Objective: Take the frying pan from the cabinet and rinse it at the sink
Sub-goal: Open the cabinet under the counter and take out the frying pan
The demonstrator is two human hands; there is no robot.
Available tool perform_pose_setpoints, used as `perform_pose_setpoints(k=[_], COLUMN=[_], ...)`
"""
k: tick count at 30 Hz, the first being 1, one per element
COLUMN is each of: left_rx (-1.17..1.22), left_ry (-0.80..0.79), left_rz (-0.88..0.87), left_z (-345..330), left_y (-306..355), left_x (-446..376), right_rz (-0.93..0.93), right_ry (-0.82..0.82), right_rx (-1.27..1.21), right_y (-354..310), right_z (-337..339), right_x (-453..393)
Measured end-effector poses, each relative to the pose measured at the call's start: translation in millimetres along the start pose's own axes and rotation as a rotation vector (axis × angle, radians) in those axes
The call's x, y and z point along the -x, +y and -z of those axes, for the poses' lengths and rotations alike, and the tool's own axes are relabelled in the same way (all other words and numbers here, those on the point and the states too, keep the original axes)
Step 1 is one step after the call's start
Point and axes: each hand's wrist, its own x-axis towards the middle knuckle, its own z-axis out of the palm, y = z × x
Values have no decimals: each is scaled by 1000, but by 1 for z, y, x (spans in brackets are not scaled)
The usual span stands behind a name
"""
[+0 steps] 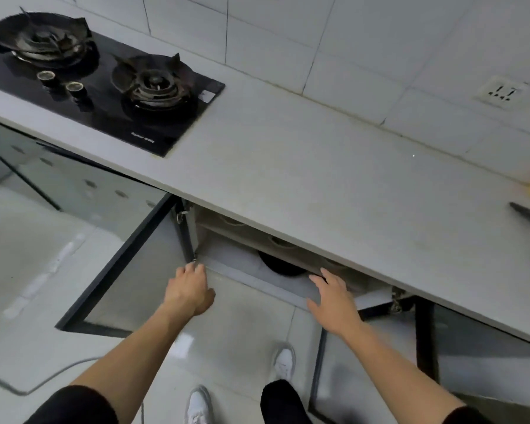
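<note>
Both of your arms reach down toward the open cabinet [257, 270] in the lower middle of the frame, under the pale countertop [318, 166]. Your left hand [188, 289] sits at the cabinet's lower left corner, by the hinge side of the opened left door [129, 270]; its fingers are loosely curled, knuckles up, and nothing is in it. Your right hand [334, 299] is spread flat with straight fingers at the front edge of the cabinet floor, its fingertips pointing into the opening, holding nothing. The frying pan [280, 266] is there, just a dark round shape inside the cabinet on the bottom level, mostly hidden beneath the shelf, just beyond your right fingertips and not touched by either hand. A second door [377, 362] stands open at the lower right. In the upper left, the black two-burner gas hob [104, 96] sits in the counter. Your white shoes [283, 362] show on the tiled floor at the bottom.
</note>
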Motion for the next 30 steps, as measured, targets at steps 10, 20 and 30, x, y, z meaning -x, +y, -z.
perform_pose_setpoints(k=[10, 20, 30], left_rx=[-92, -37, -71], left_ry=[-60, -61, 51], left_rz=[-136, -188, -247], left_z=[-23, -107, -265], left_y=[53, 95, 111], left_x=[1, -41, -170], right_rz=[-156, -246, -278], right_ry=[4, -20, 132], right_rx=[-41, -100, -236], right_y=[48, 85, 132], right_z=[-27, -114, -273], right_x=[47, 10, -106])
